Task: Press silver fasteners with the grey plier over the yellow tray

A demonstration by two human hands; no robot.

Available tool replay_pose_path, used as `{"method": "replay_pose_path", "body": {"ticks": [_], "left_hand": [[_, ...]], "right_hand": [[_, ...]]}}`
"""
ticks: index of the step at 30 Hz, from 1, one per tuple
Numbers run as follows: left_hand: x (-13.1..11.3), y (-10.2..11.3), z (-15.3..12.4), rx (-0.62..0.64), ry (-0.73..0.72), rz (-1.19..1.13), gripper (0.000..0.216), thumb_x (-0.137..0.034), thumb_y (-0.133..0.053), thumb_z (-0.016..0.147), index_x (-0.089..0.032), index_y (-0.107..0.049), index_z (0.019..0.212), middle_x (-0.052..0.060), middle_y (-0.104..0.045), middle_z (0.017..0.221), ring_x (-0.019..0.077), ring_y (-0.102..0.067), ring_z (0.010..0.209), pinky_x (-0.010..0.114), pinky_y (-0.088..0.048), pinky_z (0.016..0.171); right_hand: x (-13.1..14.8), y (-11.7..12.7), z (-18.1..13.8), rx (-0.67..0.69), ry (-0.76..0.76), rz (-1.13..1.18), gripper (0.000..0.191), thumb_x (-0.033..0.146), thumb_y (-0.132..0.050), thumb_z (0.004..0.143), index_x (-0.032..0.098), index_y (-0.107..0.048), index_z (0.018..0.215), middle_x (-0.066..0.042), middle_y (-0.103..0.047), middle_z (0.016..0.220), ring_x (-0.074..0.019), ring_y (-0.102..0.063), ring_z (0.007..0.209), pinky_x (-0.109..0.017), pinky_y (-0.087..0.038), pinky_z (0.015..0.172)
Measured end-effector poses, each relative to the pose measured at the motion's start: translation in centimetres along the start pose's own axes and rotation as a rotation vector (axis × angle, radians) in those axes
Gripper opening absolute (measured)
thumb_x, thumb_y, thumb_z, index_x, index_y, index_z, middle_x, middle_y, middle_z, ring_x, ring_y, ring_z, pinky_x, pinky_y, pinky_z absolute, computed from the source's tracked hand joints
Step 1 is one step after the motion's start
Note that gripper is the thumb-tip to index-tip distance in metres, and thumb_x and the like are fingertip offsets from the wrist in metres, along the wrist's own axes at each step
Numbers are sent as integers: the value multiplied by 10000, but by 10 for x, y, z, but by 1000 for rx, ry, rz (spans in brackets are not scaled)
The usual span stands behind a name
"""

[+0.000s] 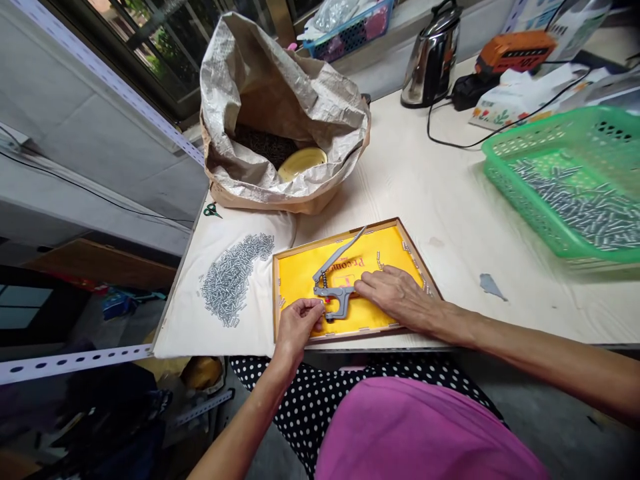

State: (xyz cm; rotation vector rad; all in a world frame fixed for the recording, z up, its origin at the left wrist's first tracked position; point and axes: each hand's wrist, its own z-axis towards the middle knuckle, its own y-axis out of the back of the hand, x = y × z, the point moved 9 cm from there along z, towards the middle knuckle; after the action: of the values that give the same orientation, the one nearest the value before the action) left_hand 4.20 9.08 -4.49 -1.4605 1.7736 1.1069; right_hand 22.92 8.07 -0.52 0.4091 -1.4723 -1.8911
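A grey hand-lever press tool (342, 301) lies in a shallow wooden-rimmed tray (320, 245) with a yellow bottom, its long lever raised toward the back. At the tool's left side my left hand (297, 325) has thumb and forefinger pinched together, close to a small red part; whatever sits between the fingertips is too small to make out. My right hand (397, 293) rests over the tray's right side with bent fingers, the forefinger at the tool's right end. What those fingers hold, if anything, is hidden. Small metal pins (379, 259) lie near its knuckles.
Left of the tray, a heap of small metal pins (233, 277) lies on white cloth, with small scissors (213, 210) behind. An open woven sack (280, 193) holds dark pieces and a yellow bowl (303, 163). A green basket (525, 213) of metal pins and a kettle (433, 57) stand right.
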Motion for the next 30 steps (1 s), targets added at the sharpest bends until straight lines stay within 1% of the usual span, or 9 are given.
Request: {"method": "replay_pose_path", "body": {"ticks": [4, 9, 14, 16, 18, 20, 22, 26, 30], "left_hand": [[3, -4, 3, 29, 40, 11, 454, -489, -864, 568, -111, -686, 746, -9, -628, 577, 75, -526, 487, 200, -432, 510], [7, -7, 3, 6, 110, 17, 400, -425, -858, 591, -107, -676, 752, -8, -626, 546, 80, -535, 462, 201, -447, 500], [5, -9, 2, 12, 170, 112, 268, -321, -821, 661, -117, -660, 722, -12, -618, 527, 85, -537, 447, 211, -472, 491], [3, -8, 4, 27, 195, 162, 256, -314, -821, 666, -124, -652, 696, -23, -596, 499, 83, -522, 430, 210, -464, 478], [5, -8, 7, 75, 244, 212, 276, -337, -823, 668, -135, -635, 656, -40, -551, 447, 74, -473, 387, 201, -419, 439], [8, -9, 9, 142, 304, 258, 309, -363, -822, 669, -148, -609, 608, -57, -493, 389, 60, -400, 342, 193, -349, 398], [9, -10, 10, 195, 339, 291, 346, -388, -822, 662, -158, -582, 567, -63, -457, 357, 51, -349, 322, 190, -292, 381], [6, -11, 10, 245, 312, 322, 417, -463, -838, 623, -164, -564, 527, -55, -452, 349, 46, -340, 326, 190, -241, 385], [4, -15, 9, 267, 305, 336, 444, -491, -862, 576, -170, -563, 515, -65, -433, 344, 49, -335, 333, 193, -235, 387]], "right_hand": [[-2, -3, 0, 1, -6, 1, 219, 99, -376, 1013, 167, -563, 1103, -48, -651, 901, -189, -590, 800, -348, -336, 764], [-4, -10, 2, 74, -31, 53, 198, 92, -381, 1003, 177, -546, 1073, -51, -645, 924, -189, -577, 798, -357, -342, 787], [-9, -19, 1, 136, -96, 163, 185, 93, -396, 991, 195, -531, 1067, -44, -631, 956, -196, -577, 843, -397, -354, 864], [-10, -22, 0, 142, -114, 200, 198, 87, -401, 983, 204, -529, 1079, -43, -627, 979, -201, -577, 878, -413, -352, 894], [-11, -25, 0, 162, -126, 210, 217, 78, -403, 975, 208, -533, 1092, -47, -628, 991, -204, -575, 892, -421, -353, 903], [-12, -27, 1, 194, -135, 197, 225, 74, -409, 973, 205, -544, 1097, -56, -630, 993, -203, -570, 882, -412, -358, 882], [-12, -27, 2, 197, -140, 165, 221, 78, -420, 976, 201, -561, 1093, -62, -631, 991, -199, -558, 865, -389, -356, 841], [-13, -24, 8, 132, -135, 71, 187, 114, -454, 986, 204, -607, 1045, -69, -635, 956, -217, -523, 894, -359, -323, 762], [-11, -24, 12, 133, -94, 3, 172, 143, -482, 987, 211, -640, 981, -70, -639, 898, -235, -494, 928, -354, -293, 728]]}}
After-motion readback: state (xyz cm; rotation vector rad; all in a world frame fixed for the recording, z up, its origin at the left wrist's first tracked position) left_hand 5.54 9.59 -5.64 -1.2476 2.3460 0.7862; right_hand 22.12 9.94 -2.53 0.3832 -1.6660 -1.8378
